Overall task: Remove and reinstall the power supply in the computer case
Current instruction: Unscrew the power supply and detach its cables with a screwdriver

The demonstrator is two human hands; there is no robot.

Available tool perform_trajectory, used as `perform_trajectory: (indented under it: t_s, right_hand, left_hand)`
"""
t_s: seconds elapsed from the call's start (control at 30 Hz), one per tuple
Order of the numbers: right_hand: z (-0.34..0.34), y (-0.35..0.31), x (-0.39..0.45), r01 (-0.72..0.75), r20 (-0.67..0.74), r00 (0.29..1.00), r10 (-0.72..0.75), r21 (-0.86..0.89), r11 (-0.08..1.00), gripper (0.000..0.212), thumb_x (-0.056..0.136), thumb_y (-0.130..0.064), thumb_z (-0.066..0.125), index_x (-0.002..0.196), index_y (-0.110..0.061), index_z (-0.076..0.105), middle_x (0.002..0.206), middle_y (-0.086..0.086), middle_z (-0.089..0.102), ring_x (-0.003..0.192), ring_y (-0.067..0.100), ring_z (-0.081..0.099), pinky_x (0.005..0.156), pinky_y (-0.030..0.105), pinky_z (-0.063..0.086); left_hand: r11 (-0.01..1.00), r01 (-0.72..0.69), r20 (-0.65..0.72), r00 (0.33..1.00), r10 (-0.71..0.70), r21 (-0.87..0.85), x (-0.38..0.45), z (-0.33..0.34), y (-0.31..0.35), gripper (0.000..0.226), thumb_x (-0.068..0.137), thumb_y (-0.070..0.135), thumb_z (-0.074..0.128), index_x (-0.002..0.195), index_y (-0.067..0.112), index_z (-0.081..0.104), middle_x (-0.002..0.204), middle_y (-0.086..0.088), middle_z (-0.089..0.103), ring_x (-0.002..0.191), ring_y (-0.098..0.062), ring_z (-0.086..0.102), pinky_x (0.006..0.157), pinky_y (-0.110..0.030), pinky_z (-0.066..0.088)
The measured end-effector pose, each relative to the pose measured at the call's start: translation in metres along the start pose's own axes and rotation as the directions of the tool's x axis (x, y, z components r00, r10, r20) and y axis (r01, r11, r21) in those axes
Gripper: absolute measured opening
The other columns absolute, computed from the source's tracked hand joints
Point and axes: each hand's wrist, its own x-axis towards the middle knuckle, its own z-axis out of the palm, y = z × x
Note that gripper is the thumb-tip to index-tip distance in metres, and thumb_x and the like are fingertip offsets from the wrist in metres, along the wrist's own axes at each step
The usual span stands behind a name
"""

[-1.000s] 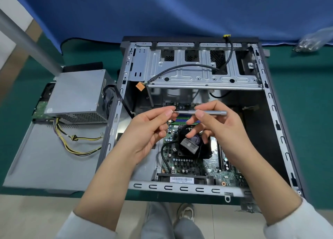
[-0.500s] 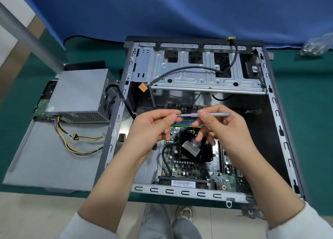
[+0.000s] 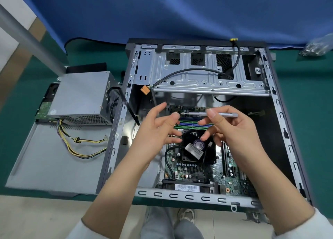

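I look down into the open grey metal computer case (image 3: 281, 123), which lies on its side on the green bench (image 3: 310, 112). The task's thing, the grey box-shaped power supply (image 3: 81, 98), is out of the case: it sits on the flat grey side panel (image 3: 45, 159) to the left of the case, with its yellow and black cable bundle (image 3: 79, 145) spread on the panel toward the near side. The corner of the case on the far left, next to it, looks vacant, so I judge the removal is done and the reinstall is not yet begun.

My right hand (image 3: 239, 130) holds a slim silver screwdriver (image 3: 212, 114) level above the motherboard, pinched between thumb and forefinger, the tip pointing left. My left hand (image 3: 155, 130) is spread with relaxed fingers, holding nothing; one fingertip is at the tip of the screwdriver, but I cannot tell if it touches. If there is a screw on the tip, it is too small to see.

The risks I see from here: the screwdriver hangs directly over the black cooling fan (image 3: 195, 146) and the green motherboard (image 3: 198, 172), so a slip of the light pinch would drop it onto the components. Any small part falling from the tip would disappear between them. When the supply goes back, its loose cables may catch on the case edge or be trapped under it.
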Motion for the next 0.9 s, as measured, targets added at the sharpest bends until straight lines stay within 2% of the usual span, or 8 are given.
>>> perform_trajectory:
  t_s: [0.07,0.13,0.2,0.33,0.57,0.7,0.77,0.9]
  right_hand:
    - [-0.002,-0.001,0.000,0.002,-0.026,1.000,-0.002,0.017,1.000,0.014,0.083,-0.022,0.064,0.089,-0.010,0.061,0.079,0.010,0.072,0.050,0.019,0.064,0.038,0.019,0.037]
    - [-0.003,0.000,-0.001,-0.001,-0.042,0.999,0.001,0.013,1.000,0.015,0.082,-0.020,0.065,0.091,-0.009,0.062,0.077,0.008,0.072,0.050,0.017,0.063,0.038,0.019,0.038]
    - [-0.003,0.001,-0.002,0.001,-0.056,0.998,-0.002,-0.011,1.000,0.013,0.082,-0.018,0.065,0.091,-0.008,0.063,0.072,0.003,0.070,0.046,0.015,0.057,0.038,0.019,0.038]
    - [-0.003,0.003,-0.003,-0.007,-0.087,0.996,0.000,-0.080,0.997,0.009,0.084,-0.017,0.065,0.089,-0.008,0.065,0.066,-0.001,0.064,0.044,0.012,0.048,0.038,0.019,0.036]
    - [0.006,-0.001,0.005,-0.002,-0.081,0.997,-0.010,-0.152,0.988,0.002,0.086,-0.011,0.065,0.089,-0.011,0.066,0.064,-0.002,0.064,0.049,0.012,0.049,0.037,0.019,0.036]
    - [0.018,-0.003,0.020,0.022,-0.042,0.998,-0.036,-0.291,0.956,0.001,0.089,-0.016,0.064,0.089,-0.017,0.064,0.066,-0.005,0.065,0.049,0.009,0.050,0.041,0.019,0.038]
    - [0.025,0.000,0.028,0.026,-0.021,0.999,-0.037,-0.377,0.926,0.001,0.090,-0.019,0.063,0.090,-0.019,0.063,0.067,-0.006,0.066,0.050,0.008,0.051,0.044,0.017,0.039]
    - [0.036,0.011,0.043,0.056,0.037,0.998,-0.043,-0.613,0.788,0.002,0.091,-0.028,0.061,0.089,-0.029,0.061,0.075,-0.010,0.066,0.060,0.009,0.056,0.056,0.024,0.046]
  left_hand:
    - [0.960,0.035,-0.087,0.996,-0.011,0.280,0.004,-0.006,-0.002,0.050,0.088,0.032,0.063,0.134,0.020,0.047,0.113,0.004,0.066,0.078,-0.012,0.067,0.075,-0.029,0.056]
    - [0.708,0.044,-0.062,0.998,-0.001,0.705,0.011,-0.013,-0.005,0.044,0.094,0.033,0.057,0.135,0.019,0.049,0.131,0.003,0.056,0.101,-0.017,0.063,0.093,-0.031,0.047]
    - [0.499,0.057,-0.034,0.998,-0.055,0.865,0.020,-0.013,-0.003,0.048,0.096,0.041,0.050,0.136,0.016,0.048,0.131,-0.003,0.056,0.115,-0.020,0.055,0.091,-0.028,0.039]
    - [0.444,0.130,-0.083,0.989,-0.124,0.887,0.039,-0.004,-0.001,0.049,0.094,0.050,0.049,0.120,0.009,0.054,0.082,-0.003,0.062,0.080,-0.021,0.058,0.067,-0.027,0.039]
    - [0.649,0.145,-0.038,0.984,-0.176,0.747,0.039,-0.001,-0.010,0.035,0.085,0.022,0.062,0.119,0.020,0.059,0.089,-0.007,0.067,0.070,-0.023,0.064,0.068,-0.029,0.053]
    - [0.507,0.132,-0.052,0.984,-0.170,0.852,0.031,-0.003,-0.014,0.019,0.089,0.031,0.055,0.090,0.014,0.062,0.076,0.001,0.057,0.066,-0.016,0.053,0.051,-0.022,0.035]
    - [0.444,0.175,-0.092,0.975,-0.204,0.879,0.032,-0.003,-0.014,0.031,0.092,0.036,0.047,0.071,0.012,0.049,0.069,-0.001,0.052,0.062,-0.015,0.048,0.048,-0.023,0.032]
    - [0.325,0.274,-0.130,0.906,-0.404,0.905,0.036,-0.003,-0.015,0.031,0.097,0.029,0.039,0.093,0.005,0.057,0.096,-0.013,0.067,0.088,-0.030,0.064,0.079,-0.037,0.055]
